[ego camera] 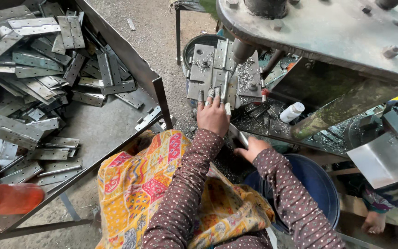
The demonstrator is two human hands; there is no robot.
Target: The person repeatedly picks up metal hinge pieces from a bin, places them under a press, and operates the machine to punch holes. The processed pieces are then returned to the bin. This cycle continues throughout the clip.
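Two hands work: left hand (pixel 212 115) flat, fingers spread on an upright hinge (pixel 220 69); right hand (pixel 250 148) grips a slanted lever (pixel 237 134).

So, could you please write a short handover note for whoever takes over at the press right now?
Left hand: fingertips pressing a hinge plate onto the press bed, under the ram.
Right hand: lower down, gripping a flat metal piece; the grip is partly hidden.
Stock: a big heap of metal hinges fills the tray to the left.
Also there: metal chips on the bed, a small white bottle, a blue tub below.
Done: one plate sits in position.
Left: most of the heap looks unhandled; a processed count cannot be told.
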